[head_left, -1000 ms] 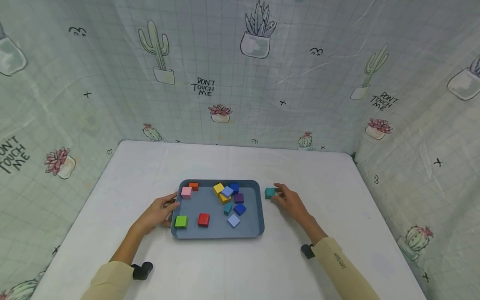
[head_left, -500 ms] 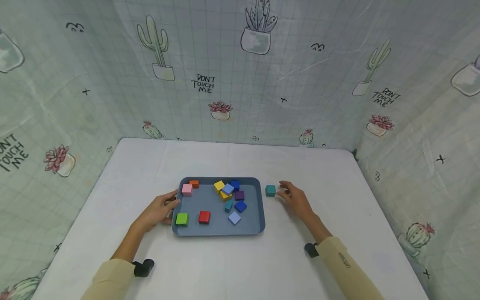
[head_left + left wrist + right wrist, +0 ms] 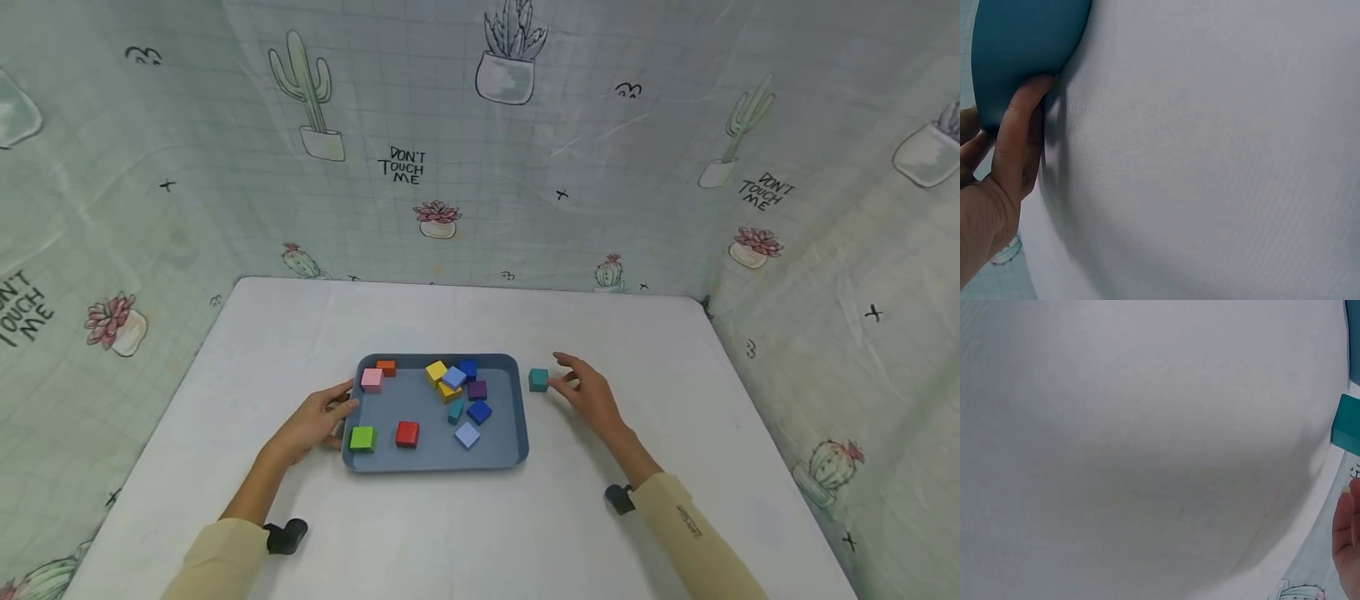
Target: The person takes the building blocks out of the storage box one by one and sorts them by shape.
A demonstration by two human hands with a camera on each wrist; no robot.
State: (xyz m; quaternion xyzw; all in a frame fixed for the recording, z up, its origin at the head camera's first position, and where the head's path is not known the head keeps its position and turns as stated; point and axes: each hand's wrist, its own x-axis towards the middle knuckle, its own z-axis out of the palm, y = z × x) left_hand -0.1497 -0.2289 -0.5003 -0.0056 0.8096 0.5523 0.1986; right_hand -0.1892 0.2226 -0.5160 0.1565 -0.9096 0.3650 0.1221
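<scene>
My left hand [image 3: 322,421] holds the left edge of a blue-grey tray [image 3: 427,458], its fingers on the rim. In the left wrist view, my fingers and thumb lie on either side of the tray's wall [image 3: 1029,44]. A teal cube [image 3: 538,380] rests on the table just right of the tray. My right hand [image 3: 588,396] is beside that cube with thumb and index finger spread, the thumb tip right at its right side. In the right wrist view, the teal cube [image 3: 1347,428] stands apart from the fingertips [image 3: 1343,509].
In the tray are a green cube [image 3: 363,439], a red cube [image 3: 407,434], a pink cube [image 3: 372,381] and an orange block [image 3: 386,368]. Several yellow, blue, purple and teal blocks cluster at its right, with a light blue block [image 3: 453,377] on top. Cactus-print cloth [image 3: 480,167] surrounds the white table [image 3: 480,533].
My right hand has drawn back from the teal cube to the right, its fingers spreading, and its thumb is now close to it again. Left hand and tray have stayed put.
</scene>
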